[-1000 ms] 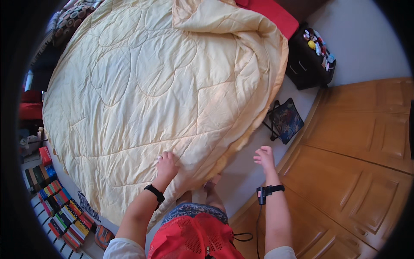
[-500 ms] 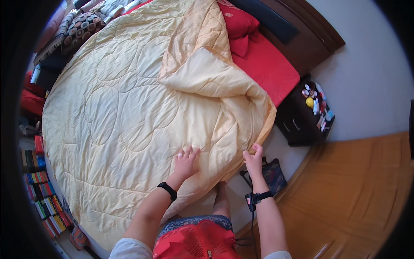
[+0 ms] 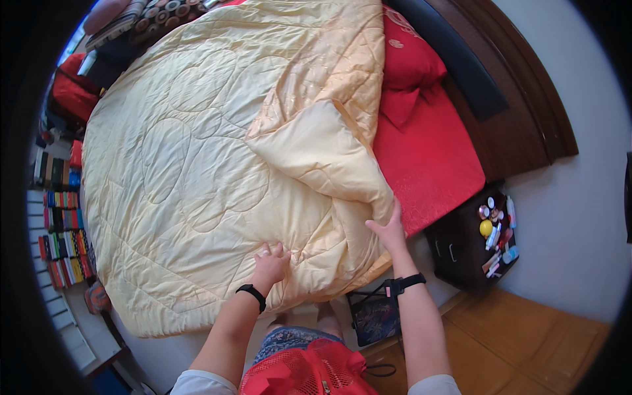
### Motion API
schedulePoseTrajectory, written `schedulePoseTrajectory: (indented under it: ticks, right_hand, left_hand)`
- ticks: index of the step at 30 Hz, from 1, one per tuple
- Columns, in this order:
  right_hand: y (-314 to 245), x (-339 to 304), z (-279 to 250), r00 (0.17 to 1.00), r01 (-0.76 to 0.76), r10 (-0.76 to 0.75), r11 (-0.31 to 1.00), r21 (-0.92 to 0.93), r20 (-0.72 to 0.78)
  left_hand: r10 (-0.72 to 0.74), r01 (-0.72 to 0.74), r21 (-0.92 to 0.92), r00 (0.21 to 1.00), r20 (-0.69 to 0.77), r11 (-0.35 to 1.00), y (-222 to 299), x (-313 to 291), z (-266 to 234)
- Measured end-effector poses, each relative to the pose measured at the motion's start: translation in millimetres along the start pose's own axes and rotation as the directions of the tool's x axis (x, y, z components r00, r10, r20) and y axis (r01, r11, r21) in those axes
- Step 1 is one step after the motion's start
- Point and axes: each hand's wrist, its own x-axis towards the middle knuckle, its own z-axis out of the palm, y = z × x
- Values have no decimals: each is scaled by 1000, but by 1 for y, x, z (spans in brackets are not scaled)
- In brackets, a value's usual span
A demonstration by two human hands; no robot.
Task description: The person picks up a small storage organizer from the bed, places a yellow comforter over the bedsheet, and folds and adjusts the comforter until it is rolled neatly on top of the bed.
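A pale yellow quilt (image 3: 217,217) covers most of the bed, with a corner folded back on itself near the headboard side. My left hand (image 3: 271,264) rests flat on the quilt near its front edge, fingers spread. At the quilt's right edge is my right hand (image 3: 390,232), its thumb and forefinger wide apart against the fabric; the other fingers are hard to make out. To the right of that edge a red bedsheet (image 3: 431,158) shows, with red pillows (image 3: 409,62) on it.
A dark headboard (image 3: 510,85) runs along the right. Beside it stands a dark nightstand (image 3: 454,253) covered in small bottles and jars. A dark bag (image 3: 375,319) lies on the floor by my right forearm. Bookshelves (image 3: 66,237) line the left; cushions (image 3: 164,16) sit at the far left.
My right hand has gone from pinching the quilt's edge low down to spread fingers farther up that edge. The edge has shifted left, baring more red sheet. The view has turned.
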Motion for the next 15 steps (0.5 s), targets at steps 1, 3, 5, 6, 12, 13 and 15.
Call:
schedulePoseTrajectory:
  ticks: [1,3,5,6,12,13,15]
  right_hand:
    - [9,3,5,1000,20,-20,998,55,-2]
    - [-14,-23,39,900,-185,259,955,-232,350]
    - [11,-51,68,961,16,49,972,-233,270]
    - [2,-63,73,936,-54,134,968,-245,325]
    - [8,-87,69,914,146,5,929,-339,407]
    - [10,-86,68,917,146,4,927,-345,400]
    - [15,-83,65,934,126,-5,940,-317,356]
  left_hand:
    - [-5,4,-12,1000,-7,1000,2,0,0]
    - [-24,25,-33,1000,20,999,-2,-3,10]
    - [-16,16,-59,1000,6,998,2,-1,9]
    - [-31,31,-82,1000,6,996,0,-4,13]
    - [-9,10,-124,1000,6,992,-1,1,22]
    - [-3,3,-126,1000,0,992,-1,2,18]
    - [36,-18,-214,996,79,977,-3,5,8]
